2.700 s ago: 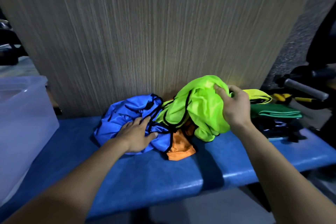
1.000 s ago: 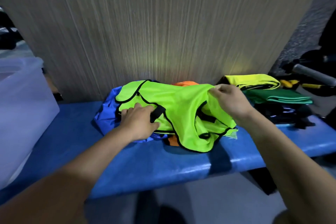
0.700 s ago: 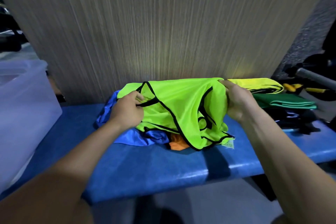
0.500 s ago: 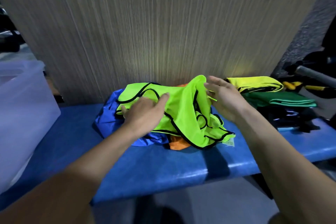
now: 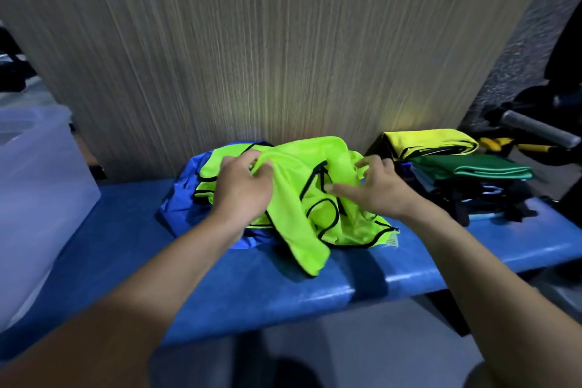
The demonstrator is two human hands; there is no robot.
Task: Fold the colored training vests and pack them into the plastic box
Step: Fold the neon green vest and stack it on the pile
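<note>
Neon vest (image 5: 302,198) hides blue vest (image 5: 179,198); left fingers (image 5: 252,172) pinch it, right fingers (image 5: 341,189) spread.

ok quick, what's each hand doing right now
Left hand: fingers curled, gripping a bunch of the lime green vest.
Right hand: open, fingers spread and resting on the same vest, nothing gripped.
</note>
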